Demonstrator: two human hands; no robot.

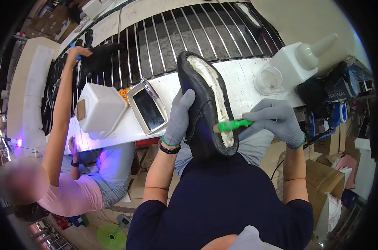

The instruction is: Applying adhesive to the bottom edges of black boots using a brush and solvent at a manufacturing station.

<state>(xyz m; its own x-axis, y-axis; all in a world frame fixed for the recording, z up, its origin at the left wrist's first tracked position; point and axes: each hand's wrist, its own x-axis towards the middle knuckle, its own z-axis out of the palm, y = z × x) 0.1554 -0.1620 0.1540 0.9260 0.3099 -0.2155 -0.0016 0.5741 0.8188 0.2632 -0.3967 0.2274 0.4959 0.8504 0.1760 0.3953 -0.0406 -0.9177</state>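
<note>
A black shoe upper (pixel 200 109) is held with its underside up, showing a long whitish strip (pixel 214 85) framed by the black turned-in edge. My left hand (pixel 178 118), in a grey glove with a green cuff, grips the shoe along its left side. In my right hand (pixel 276 121), gloved the same way, is a small brush with a green handle (pixel 235 124). Its tip reaches the lower part of the underside; the bristles are hard to make out. The right fingers pinch the handle's end.
Beyond the white ledge (pixel 243 68) runs a metal roller conveyor (pixel 168 39) carrying another shoe (pixel 249 18) at far right. A white bottle (pixel 295 62) stands right; a white jug (pixel 99 108) and a tray holding a dark-screened device (pixel 148 109) lie left. A co-worker (pixel 78 183) reaches over black shoes.
</note>
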